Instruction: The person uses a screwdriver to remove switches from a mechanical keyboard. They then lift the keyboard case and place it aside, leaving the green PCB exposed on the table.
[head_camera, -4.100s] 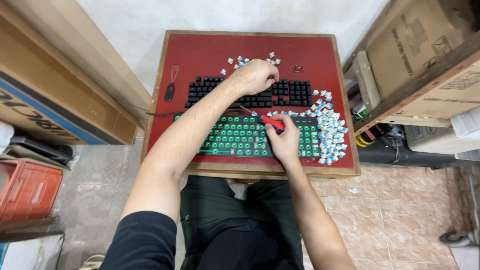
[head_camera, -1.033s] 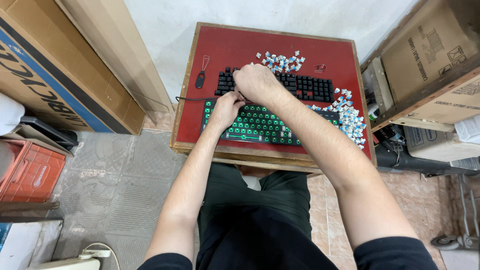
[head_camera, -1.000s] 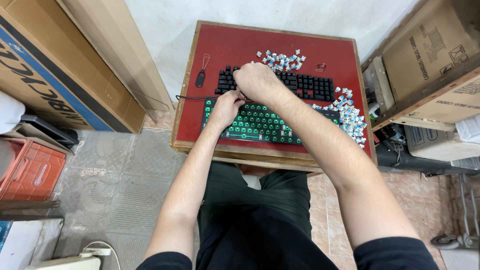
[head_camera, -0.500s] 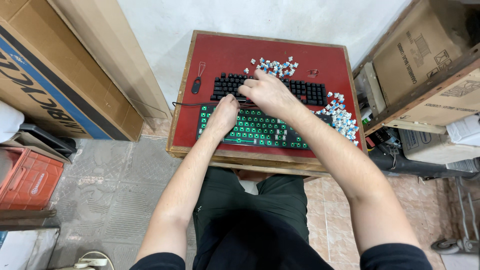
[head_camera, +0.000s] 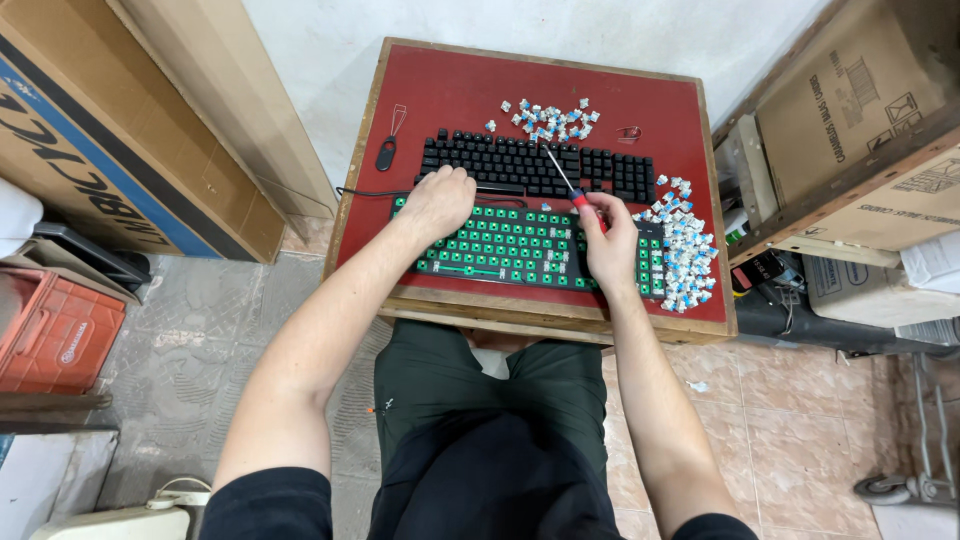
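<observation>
A small red-topped table (head_camera: 450, 90) holds two keyboards. The near keyboard (head_camera: 500, 245) shows a green plate with its keycaps off. Behind it lies a black keyboard (head_camera: 520, 165) with keycaps on. My left hand (head_camera: 438, 200) rests on the top-left corner of the green keyboard. My right hand (head_camera: 610, 240) holds a red-handled screwdriver (head_camera: 570, 185), its thin shaft pointing up over the black keyboard. Piles of blue and white key switches lie at the back (head_camera: 550, 118) and along the right edge (head_camera: 685, 255).
A black keycap puller (head_camera: 388, 152) lies at the table's left, a small red wire tool (head_camera: 628, 133) at the back right. Cardboard boxes (head_camera: 120, 130) lean on the left, more boxes (head_camera: 860, 120) stand right. A red crate (head_camera: 50, 335) sits on the floor.
My right hand has drawn back from the table's upper left to the green keyboard's right side, with the screwdriver in it. My left hand has stayed at the keyboard's left corner.
</observation>
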